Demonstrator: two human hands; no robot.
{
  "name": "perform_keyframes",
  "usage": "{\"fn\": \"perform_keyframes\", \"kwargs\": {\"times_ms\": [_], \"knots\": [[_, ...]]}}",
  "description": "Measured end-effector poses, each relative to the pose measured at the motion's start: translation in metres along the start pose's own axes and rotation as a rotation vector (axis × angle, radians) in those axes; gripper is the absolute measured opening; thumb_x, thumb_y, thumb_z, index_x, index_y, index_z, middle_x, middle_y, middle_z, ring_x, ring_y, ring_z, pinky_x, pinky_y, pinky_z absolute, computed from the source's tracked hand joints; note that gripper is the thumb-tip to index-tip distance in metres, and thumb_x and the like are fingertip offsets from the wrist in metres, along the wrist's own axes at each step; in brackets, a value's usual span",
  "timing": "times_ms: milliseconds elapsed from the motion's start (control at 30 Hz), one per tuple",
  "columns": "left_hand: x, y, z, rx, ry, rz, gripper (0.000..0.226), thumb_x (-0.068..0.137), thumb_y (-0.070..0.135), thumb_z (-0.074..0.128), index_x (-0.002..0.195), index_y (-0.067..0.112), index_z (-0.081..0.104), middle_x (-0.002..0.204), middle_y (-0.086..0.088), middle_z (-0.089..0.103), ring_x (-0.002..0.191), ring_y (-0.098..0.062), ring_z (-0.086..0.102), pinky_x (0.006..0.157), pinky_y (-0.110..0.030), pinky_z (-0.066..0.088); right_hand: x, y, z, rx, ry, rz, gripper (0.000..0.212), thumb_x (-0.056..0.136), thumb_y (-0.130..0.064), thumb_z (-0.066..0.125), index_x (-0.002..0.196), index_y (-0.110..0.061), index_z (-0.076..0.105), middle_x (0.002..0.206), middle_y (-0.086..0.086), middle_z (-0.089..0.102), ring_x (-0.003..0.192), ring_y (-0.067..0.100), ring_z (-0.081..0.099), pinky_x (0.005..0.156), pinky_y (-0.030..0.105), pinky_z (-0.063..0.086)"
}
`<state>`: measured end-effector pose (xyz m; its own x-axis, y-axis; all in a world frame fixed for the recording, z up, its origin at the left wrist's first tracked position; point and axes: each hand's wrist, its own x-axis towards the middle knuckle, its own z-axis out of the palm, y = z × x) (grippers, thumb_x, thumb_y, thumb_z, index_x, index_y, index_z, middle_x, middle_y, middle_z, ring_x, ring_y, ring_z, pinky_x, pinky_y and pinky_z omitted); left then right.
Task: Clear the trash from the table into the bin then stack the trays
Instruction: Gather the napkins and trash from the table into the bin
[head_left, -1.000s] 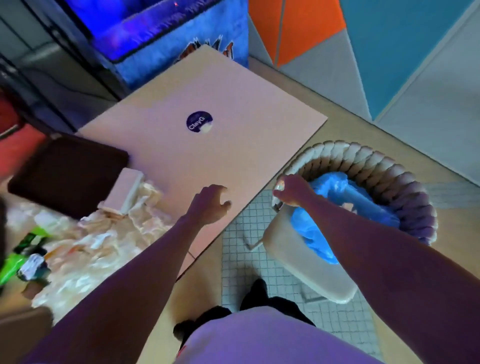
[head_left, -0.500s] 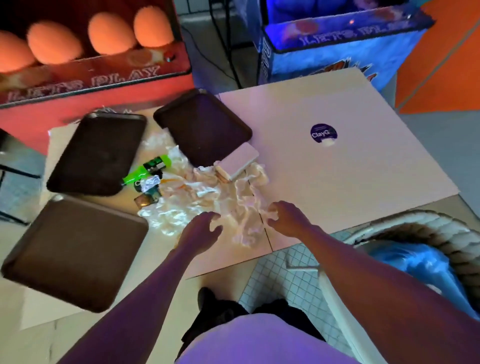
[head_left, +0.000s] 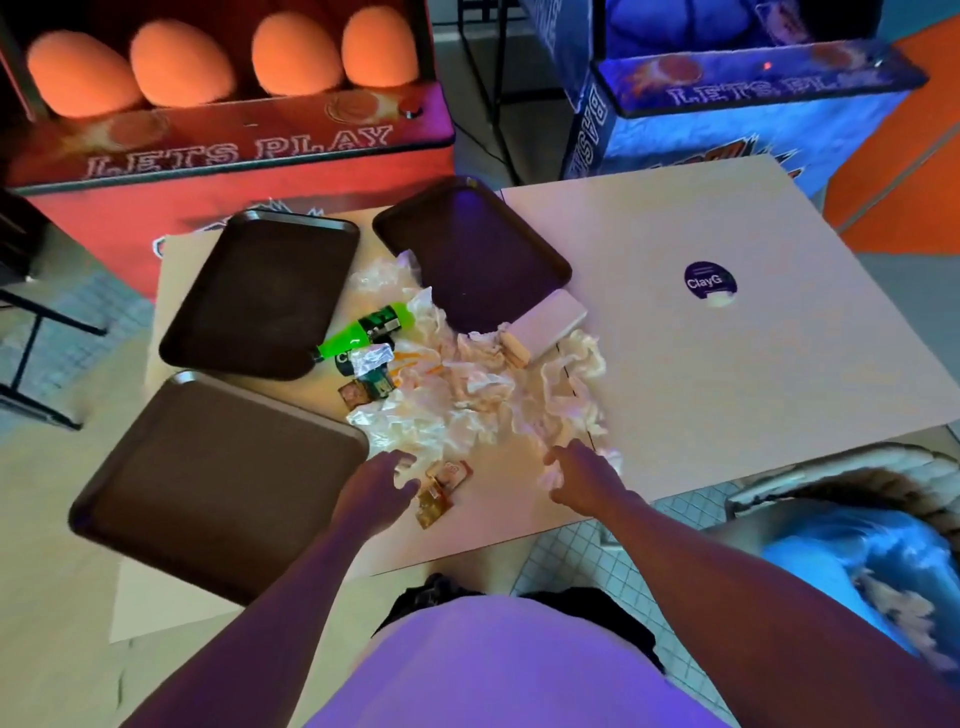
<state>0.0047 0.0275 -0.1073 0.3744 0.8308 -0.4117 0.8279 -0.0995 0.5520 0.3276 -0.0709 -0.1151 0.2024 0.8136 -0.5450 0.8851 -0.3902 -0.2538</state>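
Three brown trays lie on the table: one near left (head_left: 208, 483), one far left (head_left: 260, 291), one far middle (head_left: 472, 254). Between them spreads a pile of crumpled white wrappers (head_left: 467, 395), with a green bottle (head_left: 363, 327), a white box (head_left: 545, 322) and small sauce packets (head_left: 441, 493). My left hand (head_left: 376, 488) is at the pile's near edge, its thumb and fingers curled round a scrap of white paper. My right hand (head_left: 582, 478) curls over a crumpled white napkin (head_left: 548, 478) at the pile's right side. The bin (head_left: 883, 467) stands low on the right.
The bin has a woven rim and a blue liner (head_left: 857, 561) with some paper inside. A red arcade cabinet (head_left: 234, 156) and a blue one (head_left: 727, 130) stand behind the table. A round purple sticker (head_left: 709, 280) marks the tabletop (head_left: 753, 374) on its right.
My view swung from the bin back to the table. Both hands moved from near the bin to the wrapper pile and closed on paper at its near edge.
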Motion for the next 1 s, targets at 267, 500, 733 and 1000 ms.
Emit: {"fn": "perform_keyframes", "kwargs": {"times_ms": [267,500,733,1000], "knots": [[0.001,-0.02,-0.014,0.031,0.015,0.069,0.035,0.093,0.035,0.07,0.127,0.026,0.068,0.124,0.007,0.069,0.106,-0.01,0.064,0.084,-0.029,0.047,-0.012,-0.017,0.036,0.042,0.14,0.131,0.033,0.085,-0.019,0.074,0.116,-0.019,0.065,0.116,0.008,0.052,0.095,0.027,0.065,0.082,0.032,0.054],[0.003,-0.019,-0.01,0.039,0.003,0.108,0.03,0.094,0.037,0.069,0.123,0.03,0.07,0.123,0.008,0.069,0.105,-0.01,0.063,0.089,-0.034,0.052,-0.014,-0.025,0.034,0.126,0.257,0.147,0.012,0.082,-0.012,0.065,0.088,-0.008,0.074,0.096,0.01,0.062,0.085,0.032,0.068,0.072,0.035,0.055],[0.015,0.019,0.013,0.051,-0.046,0.185,0.03,0.092,0.036,0.07,0.12,0.028,0.072,0.119,0.005,0.07,0.107,-0.016,0.065,0.087,-0.035,0.051,-0.015,-0.012,0.004,0.432,0.416,0.128,0.021,0.069,-0.009,0.073,0.086,-0.019,0.065,0.092,0.0,0.065,0.082,0.021,0.066,0.07,0.03,0.051],[0.016,0.064,0.048,-0.039,0.001,0.138,0.023,0.091,0.033,0.071,0.114,0.031,0.073,0.113,0.009,0.071,0.098,-0.01,0.066,0.084,-0.027,0.049,-0.005,0.037,-0.02,0.358,0.279,0.129,0.051,0.081,-0.013,0.071,0.132,-0.016,0.064,0.131,0.008,0.042,0.106,0.027,0.065,0.098,0.034,0.052]]}}
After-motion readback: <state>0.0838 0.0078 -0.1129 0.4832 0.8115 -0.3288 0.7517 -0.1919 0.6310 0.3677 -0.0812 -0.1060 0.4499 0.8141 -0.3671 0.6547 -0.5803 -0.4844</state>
